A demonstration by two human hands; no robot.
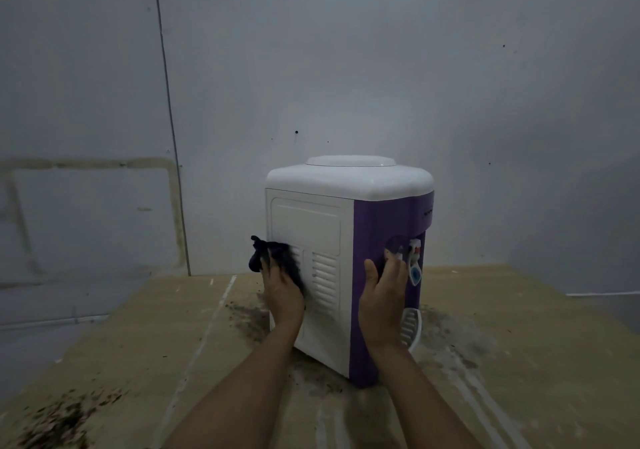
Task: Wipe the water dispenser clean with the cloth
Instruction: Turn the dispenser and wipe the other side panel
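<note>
A small tabletop water dispenser (pixel 346 227) stands in the middle of the view, with a white top, a cream vented side panel and a purple front with taps and a white drip tray (pixel 412 327). My left hand (pixel 282 293) presses a dark blue cloth (pixel 273 258) against the left part of the vented side panel; a bunch of cloth sticks out past the dispenser's back edge. My right hand (pixel 382 299) lies flat on the purple front, fingers up near the taps, holding the dispenser.
The dispenser stands on brown cardboard sheets (pixel 156 344) that carry dark dirt specks around its base and at the front left. A grey wall (pixel 346 68) rises close behind, and grey floor (pixel 41 327) shows at the left.
</note>
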